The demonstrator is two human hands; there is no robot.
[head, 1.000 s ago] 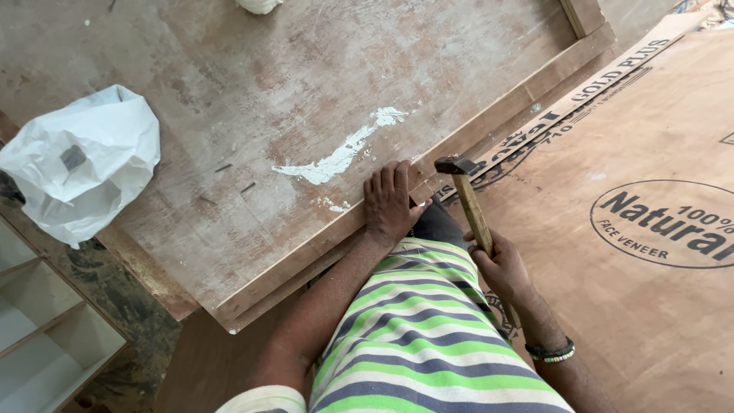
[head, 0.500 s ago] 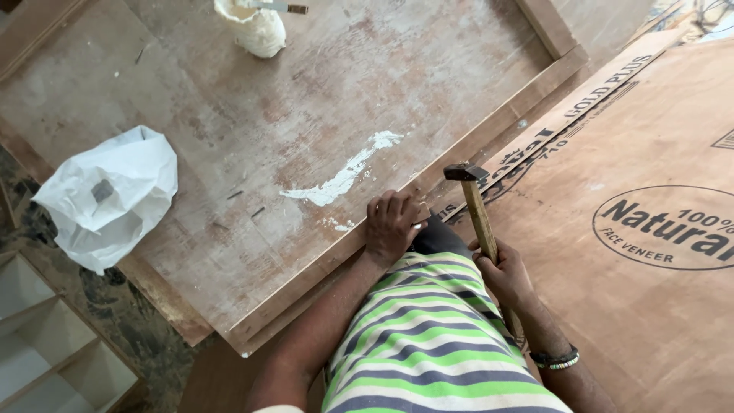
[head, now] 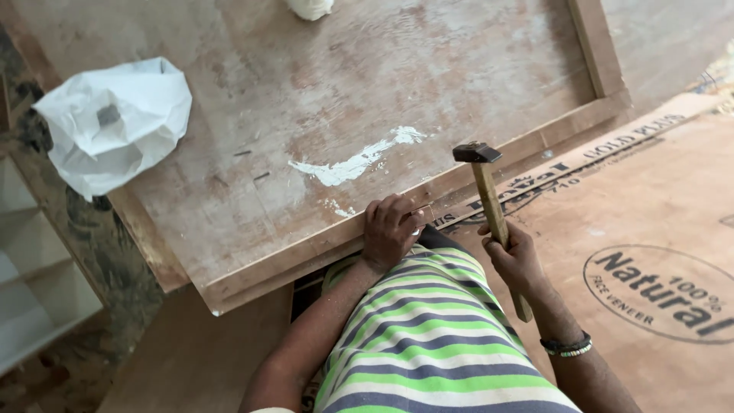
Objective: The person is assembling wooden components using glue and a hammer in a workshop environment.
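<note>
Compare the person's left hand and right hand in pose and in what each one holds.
The left hand lies fingers down on the wooden strip at the panel's edge; the right hand is raised off it. The left hand appears to pinch something too small to identify; the right hand grips a hammer by its wooden handle. Both are bare.

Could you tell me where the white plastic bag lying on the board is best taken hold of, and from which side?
Probably by the crumpled folds at the top of the white plastic bag, coming straight down from above. It lies slumped on the wooden board near its left edge, with nothing over it, and the loose folds should pinch easily. No handles show.
</note>
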